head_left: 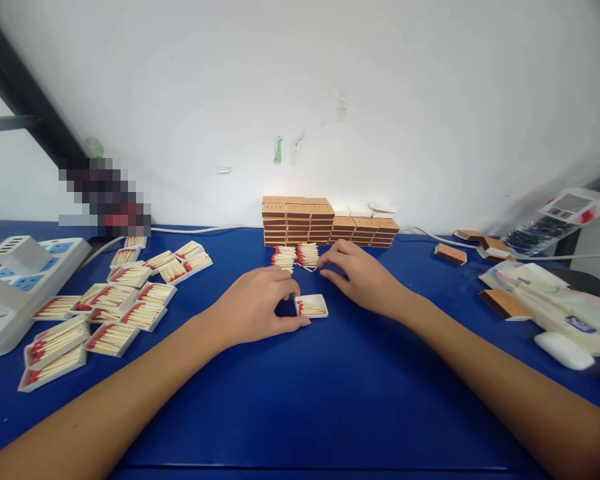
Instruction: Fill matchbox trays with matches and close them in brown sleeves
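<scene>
My left hand [263, 303] curves around the left end of a small white matchbox tray [311, 298], its thumb and forefinger gripping the corners. Some red-tipped matches [313, 309] lie along the near side of that tray. Farther back, my right hand [355, 273] has its thumb and forefinger closed at the end of a single match [307, 269]. Two bunches of loose matches sit just beyond: a left pile [283, 257] and a right pile [307, 254] beside my right fingertips.
Closed matchboxes [299, 223] are stacked against the wall. Several filled trays [113, 300] crowd the left side beside a power strip [30, 293]. To the right lie matchbox sleeves [505, 305], a wipes packet [555, 307], a white case [564, 350] and a plastic bottle [535, 233].
</scene>
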{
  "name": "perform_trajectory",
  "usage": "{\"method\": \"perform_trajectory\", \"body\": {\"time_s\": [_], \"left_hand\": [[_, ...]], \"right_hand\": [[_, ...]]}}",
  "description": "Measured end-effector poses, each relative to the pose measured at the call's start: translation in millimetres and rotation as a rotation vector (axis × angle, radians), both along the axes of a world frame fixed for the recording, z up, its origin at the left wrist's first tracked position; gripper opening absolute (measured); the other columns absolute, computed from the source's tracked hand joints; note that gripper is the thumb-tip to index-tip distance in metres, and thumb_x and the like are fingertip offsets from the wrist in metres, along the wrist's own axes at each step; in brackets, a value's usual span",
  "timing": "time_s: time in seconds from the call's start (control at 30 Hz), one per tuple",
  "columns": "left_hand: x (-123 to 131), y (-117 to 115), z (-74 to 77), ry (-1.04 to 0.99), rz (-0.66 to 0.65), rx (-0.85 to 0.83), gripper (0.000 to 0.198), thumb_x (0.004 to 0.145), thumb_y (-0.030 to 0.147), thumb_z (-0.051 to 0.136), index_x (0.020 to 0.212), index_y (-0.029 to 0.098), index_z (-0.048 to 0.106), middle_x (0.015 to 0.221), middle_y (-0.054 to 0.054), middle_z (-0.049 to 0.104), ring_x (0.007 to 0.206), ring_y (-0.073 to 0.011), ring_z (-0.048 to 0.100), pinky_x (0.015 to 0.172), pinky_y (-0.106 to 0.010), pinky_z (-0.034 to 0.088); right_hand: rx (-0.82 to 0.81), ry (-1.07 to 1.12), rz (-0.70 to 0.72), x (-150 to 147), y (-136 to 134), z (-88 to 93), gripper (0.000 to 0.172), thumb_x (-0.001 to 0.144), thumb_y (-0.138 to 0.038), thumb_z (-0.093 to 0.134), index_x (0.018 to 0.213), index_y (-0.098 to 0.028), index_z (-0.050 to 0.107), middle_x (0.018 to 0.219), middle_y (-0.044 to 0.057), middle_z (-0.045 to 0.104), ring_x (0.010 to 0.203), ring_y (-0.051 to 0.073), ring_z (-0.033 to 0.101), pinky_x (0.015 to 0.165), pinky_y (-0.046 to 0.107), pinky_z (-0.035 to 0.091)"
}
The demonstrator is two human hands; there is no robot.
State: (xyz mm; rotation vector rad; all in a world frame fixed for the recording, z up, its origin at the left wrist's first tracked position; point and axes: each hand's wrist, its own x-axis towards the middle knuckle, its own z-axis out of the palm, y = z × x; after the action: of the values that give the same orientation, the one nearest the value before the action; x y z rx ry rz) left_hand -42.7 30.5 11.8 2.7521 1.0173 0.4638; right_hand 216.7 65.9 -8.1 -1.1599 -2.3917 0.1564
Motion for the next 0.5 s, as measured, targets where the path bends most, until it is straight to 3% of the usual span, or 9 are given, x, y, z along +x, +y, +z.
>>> {"method": "perform_trajectory", "body": {"time_s": [0.1, 0.27, 0.5], "left_hand": [[-0.1, 0.5, -0.4, 0.004, 0.001, 0.000, 0.033, 0.091, 0.050, 0.076, 0.098, 0.018, 0.072, 0.089, -0.003, 0.070, 0.088, -0.0218, 0.065, 0.076, -0.033, 0.046], [0.0, -0.7, 1.4, 0.000, -0.025, -0.004, 0.035, 0.091, 0.051, 0.075, 0.099, 0.017, 0.072, 0.089, -0.003, 0.069, 0.086, -0.0210, 0.064, 0.077, -0.033, 0.045], [11.6, -22.4, 6.4, 0.015, -0.090, -0.088, 0.036, 0.084, 0.054, 0.079, 0.091, 0.019, 0.071, 0.082, -0.001, 0.066, 0.077, -0.0195, 0.062, 0.070, -0.033, 0.042]], "right_hand": [[-0.031, -0.033, -0.012, 1.9, 6.1, -5.1, 0.012, 0.102, -0.023, 0.056, 0.098, -0.020, 0.067, 0.102, 0.011, 0.060, 0.100, 0.028, 0.060, 0.091, 0.043, 0.051], [-0.009, -0.029, -0.018, 1.6, 6.9, -6.0, 0.008, 0.102, -0.024, 0.057, 0.105, -0.020, 0.063, 0.106, 0.011, 0.059, 0.103, 0.028, 0.059, 0.093, 0.044, 0.050], [-0.100, -0.001, -0.029, -0.4, 4.0, -4.9, 0.016, 0.104, -0.028, 0.056, 0.091, -0.020, 0.061, 0.098, 0.009, 0.059, 0.096, 0.026, 0.057, 0.087, 0.041, 0.048]]}}
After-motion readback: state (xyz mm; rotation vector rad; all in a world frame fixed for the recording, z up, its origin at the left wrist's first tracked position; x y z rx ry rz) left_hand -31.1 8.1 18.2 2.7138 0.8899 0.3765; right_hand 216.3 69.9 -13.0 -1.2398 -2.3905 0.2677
